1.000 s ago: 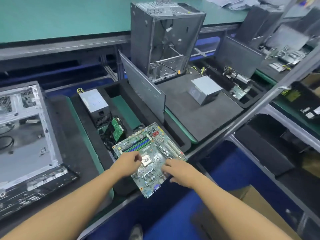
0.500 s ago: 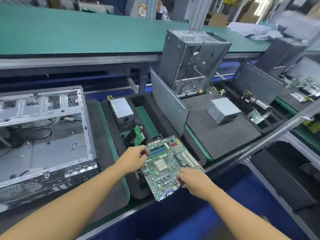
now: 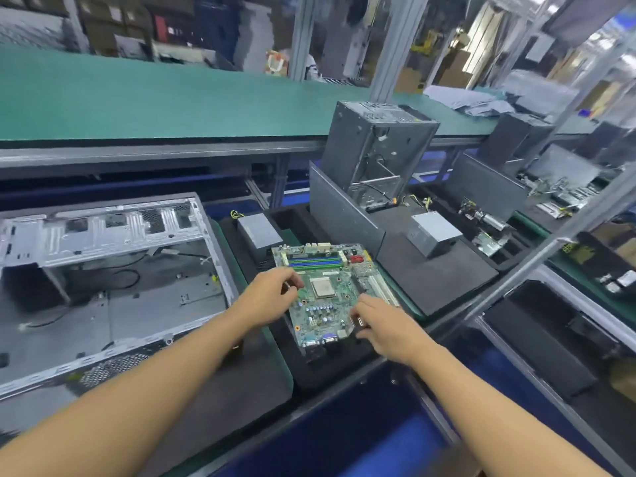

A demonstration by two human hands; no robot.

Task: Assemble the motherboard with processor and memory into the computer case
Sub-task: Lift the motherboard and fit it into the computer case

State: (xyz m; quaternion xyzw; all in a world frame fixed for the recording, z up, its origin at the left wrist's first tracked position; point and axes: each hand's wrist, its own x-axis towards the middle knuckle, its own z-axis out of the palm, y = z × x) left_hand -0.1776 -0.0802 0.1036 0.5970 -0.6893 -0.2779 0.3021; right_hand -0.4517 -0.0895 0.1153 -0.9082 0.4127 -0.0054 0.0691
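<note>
- A green motherboard (image 3: 330, 290) sits between the two hands, held flat with its parts facing up, over a black foam tray (image 3: 344, 370).
- A square silver processor (image 3: 322, 288) lies in the middle of the board, just beside the left fingertips. Blue and green memory slots (image 3: 315, 261) run across the far part of the board, beyond both hands.
- The left hand (image 3: 272, 294) grips the board's left edge, fingers curled over the top. The thumb is hidden.
- The right hand (image 3: 385, 325) grips the near right corner, fingers bent onto the board's surface.
- To the left of the left hand lies an open computer case (image 3: 103, 270) on its side – bare metal floor, loose black cables inside. It is near the board but not touching it.
- Just beyond the left hand, past the board's far edge, stands a small grey power supply box (image 3: 260, 230) in the same tray.
- Beyond the right hand a grey side panel (image 3: 344, 215) leans upright. Behind it stands a second case (image 3: 375, 149), and another grey box (image 3: 435, 234) rests on a dark mat to its right.
- Farther off – well beyond both hands – a long green workbench (image 3: 137, 98) crosses the scene.
</note>
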